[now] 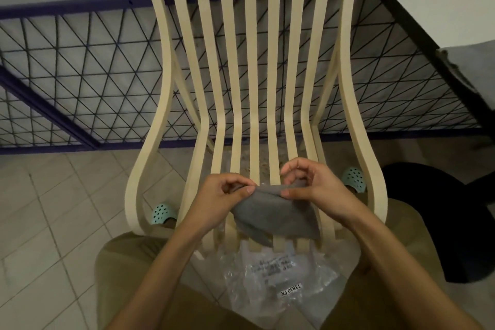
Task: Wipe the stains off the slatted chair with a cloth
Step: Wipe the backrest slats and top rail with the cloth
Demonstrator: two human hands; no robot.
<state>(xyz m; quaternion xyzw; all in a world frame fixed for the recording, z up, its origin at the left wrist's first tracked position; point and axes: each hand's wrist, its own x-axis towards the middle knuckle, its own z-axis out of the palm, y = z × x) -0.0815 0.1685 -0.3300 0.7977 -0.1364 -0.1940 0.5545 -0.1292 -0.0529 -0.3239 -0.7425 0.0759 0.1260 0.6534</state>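
Observation:
A cream slatted chair (250,67) stands straight in front of me, its back rising toward the top of the view. Brownish stains show on the seat slats just beyond my fingers. A grey cloth (270,215) hangs over the front of the seat. My left hand (222,197) pinches the cloth's top edge at its left end. My right hand (312,186) pinches the same edge at its right end, the other fingers curled above it. The cloth covers the front ends of the middle slats.
A clear plastic bag (278,276) with a label lies between my knees under the chair's front. Mint-green clogs (160,213) (355,178) flank the seat. A dark wire-mesh frame (80,61) leans behind the chair. A black chair base (439,222) sits right, on the tiled floor.

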